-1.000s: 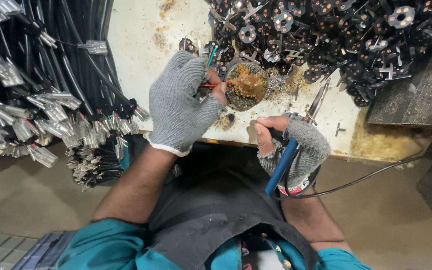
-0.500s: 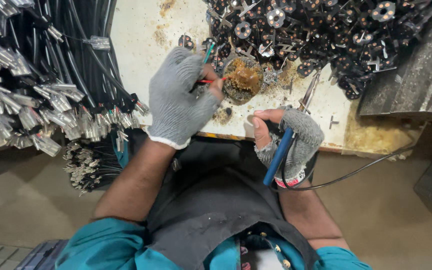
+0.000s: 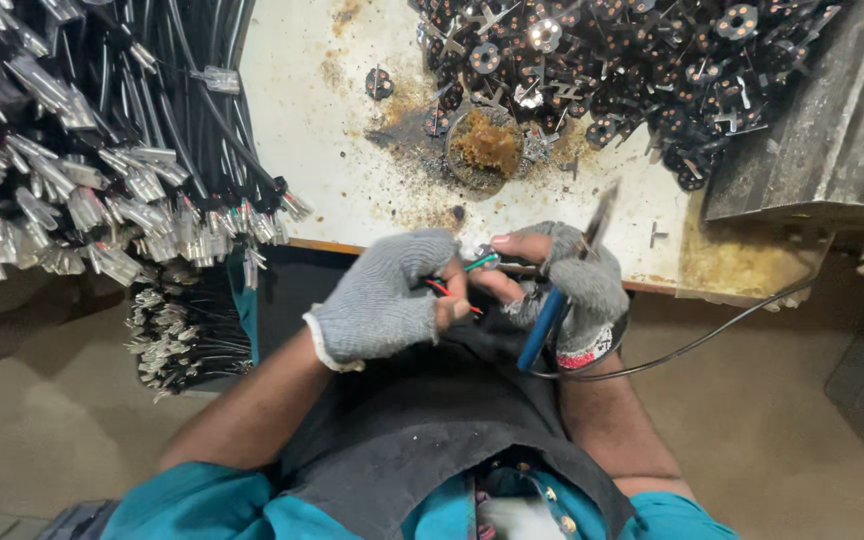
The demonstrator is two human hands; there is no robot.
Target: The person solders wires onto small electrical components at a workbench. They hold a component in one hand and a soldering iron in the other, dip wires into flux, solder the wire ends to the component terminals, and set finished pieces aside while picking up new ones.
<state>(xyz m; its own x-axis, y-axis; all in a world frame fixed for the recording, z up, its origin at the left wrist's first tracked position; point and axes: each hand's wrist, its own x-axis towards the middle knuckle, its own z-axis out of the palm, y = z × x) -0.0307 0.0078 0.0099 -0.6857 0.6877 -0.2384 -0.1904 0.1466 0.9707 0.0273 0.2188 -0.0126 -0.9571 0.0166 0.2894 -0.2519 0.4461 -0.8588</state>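
head view – steep downward | close above workbench (image 3: 352,150) edge – single camera

A pale, stained worktop (image 3: 352,150) with brown scorch marks and a worn wooden front edge fills the upper view, a grey slab (image 3: 802,150) lying at its right end; below spreads a dull beige floor (image 3: 52,440) in dim, even light

You've got a blue-handled soldering iron (image 3: 550,318) tucked in your right hand (image 3: 570,285), handle pointing down toward you and the dark tip angled up over the bench edge, its black cord looping off to the right. Between both hands' fingertips sit thin red and green wires (image 3: 460,277), pinched by your gloved left hand (image 3: 387,297) just off the table's edge.
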